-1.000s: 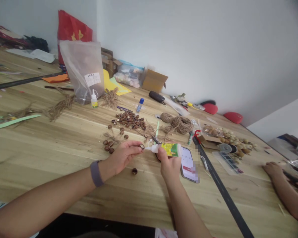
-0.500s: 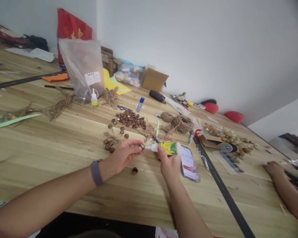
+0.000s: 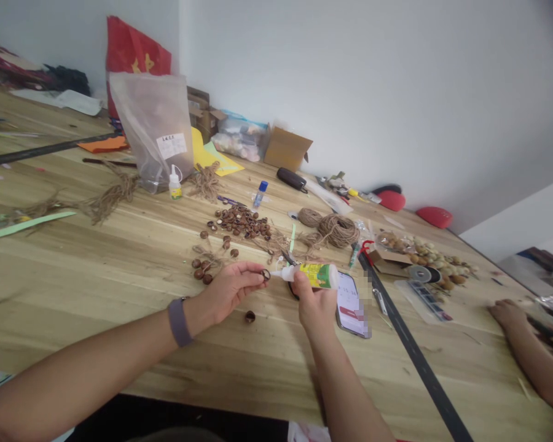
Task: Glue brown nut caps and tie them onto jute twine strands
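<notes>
- One brown shell [image 3: 266, 275] is up off the table [image 3: 188, 374], between the two hands near the middle of the view.
- One squeeze bottle [image 3: 320, 276], its label yellow and green, lies nearly level to the right of it; one small white bottle [image 3: 175, 187] stands upright beside one translucent bag [image 3: 150, 116].
- One loose shell [image 3: 249, 317] sits on the wood below the left fingertips; the shell pile [image 3: 242, 222] behind is too crowded to count.
- Two coils of twine [image 3: 338, 231], one larger, lie side by side; one glue stick [image 3: 260, 195] with a blue cap stands near the pile.
- One phone [image 3: 350, 307] lies just right of the squeeze bottle, and one pair of scissors [image 3: 289, 258] is partly hidden behind that bottle.
- The near edge of the table passes beneath both forearms; a dark strip [image 3: 410, 347] slants along the wood, right of the phone.
- Plain wood grain shows between the forearms, around the loose shell; another person's hand [image 3: 507, 313] rests well apart, beyond the strip.
- The left hand [image 3: 233, 288] pinches the shell at the tips of thumb and fingers.
- The right hand [image 3: 316, 307] is wrapped round the squeeze bottle, thumb along its side, nozzle pointing left at the shell; whether the tip touches it, I cannot tell.
</notes>
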`<state>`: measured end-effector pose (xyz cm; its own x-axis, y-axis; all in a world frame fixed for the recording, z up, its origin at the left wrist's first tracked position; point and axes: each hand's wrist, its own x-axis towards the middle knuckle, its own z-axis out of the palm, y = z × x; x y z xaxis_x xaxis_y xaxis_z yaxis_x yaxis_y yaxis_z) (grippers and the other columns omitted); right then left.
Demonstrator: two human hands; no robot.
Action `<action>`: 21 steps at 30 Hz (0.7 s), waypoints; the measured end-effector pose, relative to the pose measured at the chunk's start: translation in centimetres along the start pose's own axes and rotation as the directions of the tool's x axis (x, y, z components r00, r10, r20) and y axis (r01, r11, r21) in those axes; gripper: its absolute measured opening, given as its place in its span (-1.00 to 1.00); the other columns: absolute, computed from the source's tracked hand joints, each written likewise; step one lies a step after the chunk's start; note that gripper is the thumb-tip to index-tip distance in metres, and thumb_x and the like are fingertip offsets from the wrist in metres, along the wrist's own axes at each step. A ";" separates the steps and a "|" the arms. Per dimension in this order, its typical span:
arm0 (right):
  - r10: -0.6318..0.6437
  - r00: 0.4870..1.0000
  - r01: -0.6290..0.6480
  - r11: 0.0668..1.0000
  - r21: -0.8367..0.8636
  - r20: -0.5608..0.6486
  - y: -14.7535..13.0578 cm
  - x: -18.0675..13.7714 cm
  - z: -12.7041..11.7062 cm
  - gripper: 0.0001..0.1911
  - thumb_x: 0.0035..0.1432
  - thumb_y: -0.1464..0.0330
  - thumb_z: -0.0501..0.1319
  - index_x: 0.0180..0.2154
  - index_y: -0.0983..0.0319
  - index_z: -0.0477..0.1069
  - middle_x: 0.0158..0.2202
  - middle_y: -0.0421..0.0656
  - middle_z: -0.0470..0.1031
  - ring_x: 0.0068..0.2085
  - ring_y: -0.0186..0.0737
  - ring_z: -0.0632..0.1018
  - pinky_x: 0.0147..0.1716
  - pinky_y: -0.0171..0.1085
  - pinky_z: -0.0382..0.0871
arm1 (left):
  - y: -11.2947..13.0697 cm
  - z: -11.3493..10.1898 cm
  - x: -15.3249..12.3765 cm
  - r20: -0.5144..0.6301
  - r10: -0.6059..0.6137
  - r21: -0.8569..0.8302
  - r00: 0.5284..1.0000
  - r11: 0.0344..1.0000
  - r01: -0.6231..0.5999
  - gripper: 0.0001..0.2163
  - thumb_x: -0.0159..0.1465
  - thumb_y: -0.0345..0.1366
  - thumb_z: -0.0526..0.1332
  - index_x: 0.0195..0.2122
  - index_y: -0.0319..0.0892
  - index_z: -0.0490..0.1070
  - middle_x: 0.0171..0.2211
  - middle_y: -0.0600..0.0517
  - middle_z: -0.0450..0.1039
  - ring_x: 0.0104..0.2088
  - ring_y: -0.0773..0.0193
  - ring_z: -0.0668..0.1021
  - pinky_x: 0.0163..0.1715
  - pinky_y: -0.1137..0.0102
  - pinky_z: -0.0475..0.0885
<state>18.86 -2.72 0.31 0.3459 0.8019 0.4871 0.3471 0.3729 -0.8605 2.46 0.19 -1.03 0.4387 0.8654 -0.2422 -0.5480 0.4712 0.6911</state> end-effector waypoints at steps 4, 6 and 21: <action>-0.011 1.000 0.011 1.000 -0.002 -0.008 0.1 0.0 0.0 -0.62 0.00 0.09 0.31 -0.31 0.19 0.26 -0.46 -0.24 0.32 -0.39 -0.23 0.42 -0.42 -0.25 0.32 | 0.0 0.0 0.0 0.012 -0.012 0.003 1.000 1.000 0.012 -0.86 0.06 -0.57 0.34 -0.37 -0.28 0.48 -0.45 0.01 0.56 -0.41 0.38 0.59 -0.25 0.51 0.47; -0.011 1.000 0.011 1.000 0.002 -0.006 0.1 0.0 0.0 -0.62 0.00 0.09 0.31 -0.30 0.19 0.25 -0.47 -0.25 0.32 -0.40 -0.24 0.42 -0.42 -0.25 0.32 | 0.1 0.0 0.0 0.014 -0.020 0.001 1.000 1.000 0.019 -0.86 0.06 -0.57 0.34 -0.36 -0.29 0.48 -0.44 0.00 0.57 -0.42 0.39 0.59 -0.27 0.52 0.47; 0.002 1.000 -0.002 1.000 -0.004 0.010 0.2 0.0 0.0 -0.63 0.01 0.09 0.29 -0.32 0.19 0.25 -0.48 -0.24 0.32 -0.43 -0.24 0.41 -0.43 -0.24 0.32 | 0.0 0.0 0.0 0.024 -0.047 -0.016 0.999 0.999 0.047 -0.88 0.07 -0.59 0.33 -0.37 -0.30 0.49 -0.45 0.00 0.57 -0.46 0.40 0.60 -0.33 0.56 0.50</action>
<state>18.92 -2.62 0.19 0.3382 0.8071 0.4839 0.3497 0.3696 -0.8609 2.46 0.22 -1.08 0.4809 0.8380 -0.2579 -0.5380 0.5142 0.6679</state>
